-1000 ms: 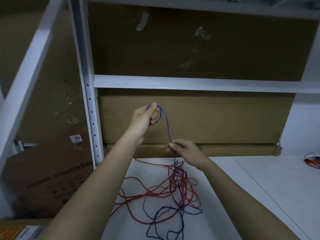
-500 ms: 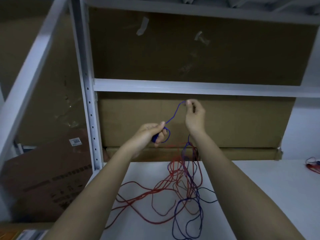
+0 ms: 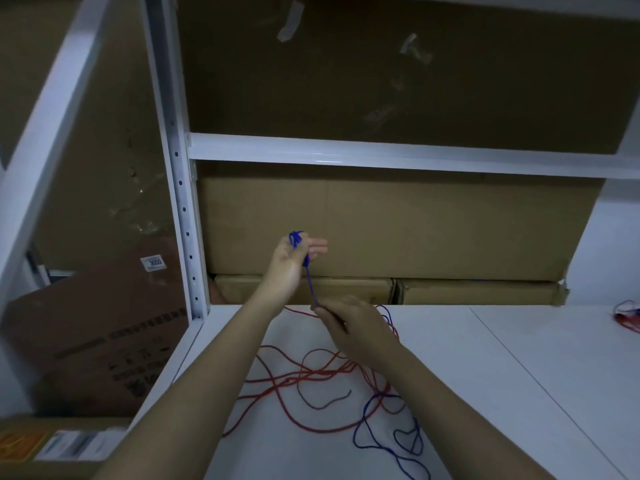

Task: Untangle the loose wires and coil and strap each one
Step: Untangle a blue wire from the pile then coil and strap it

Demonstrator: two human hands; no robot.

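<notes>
The thin blue wire point(image 3: 309, 282) is where it's at right now: a few turns of it sit bunched in your left hand point(image 3: 292, 259), with the fingers out fairly straight and the thumb pinning the small coil against the palm. From there it runs down taut to your right hand point(image 3: 349, 325), which pinches the strand just above the counter. The rest trails off to the lower right in loose loops, crossing the long red wire point(image 3: 304, 375) that's sprawled over the white counter point(image 3: 519, 375).

For the winding, I'd keep light tension between the hands and feed slowly, so the blue doesn't drag a red loop up with it. Watch the spot where the two cross near your right wrist; that looks like the likeliest snag.

Around you: white metal shelving point(image 3: 180, 202), brown cardboard boxes point(image 3: 381, 230) stacked behind the counter, and another small wire bundle point(image 3: 627, 315) at the far right edge. Lighting's pretty dim.
</notes>
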